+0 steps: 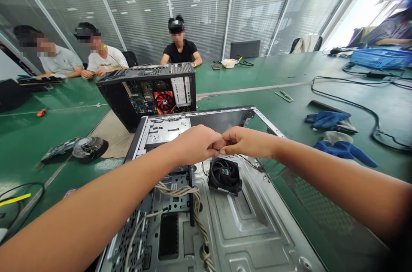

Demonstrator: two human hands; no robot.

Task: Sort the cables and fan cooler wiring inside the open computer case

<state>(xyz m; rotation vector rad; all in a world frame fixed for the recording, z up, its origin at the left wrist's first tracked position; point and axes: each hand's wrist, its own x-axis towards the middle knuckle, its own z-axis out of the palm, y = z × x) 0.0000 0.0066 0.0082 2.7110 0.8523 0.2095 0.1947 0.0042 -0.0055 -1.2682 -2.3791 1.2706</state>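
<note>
My left hand (195, 144) and my right hand (247, 142) meet fingertip to fingertip above an open grey computer case (244, 220) lying on the green table. Both are closed in a pinch on a tiny item between them, too small to name. Just below the hands a black cooler fan (224, 175) rests on the case floor. A braided bundle of cables (193, 203) runs across the case under my left forearm.
A second open case (148, 92) with a red fan stands behind. Blue gloves (334, 130) and a black cable (360, 104) lie at right, loose parts (80, 148) at left. Three people sit at the far side; a blue tray (380, 57) is far right.
</note>
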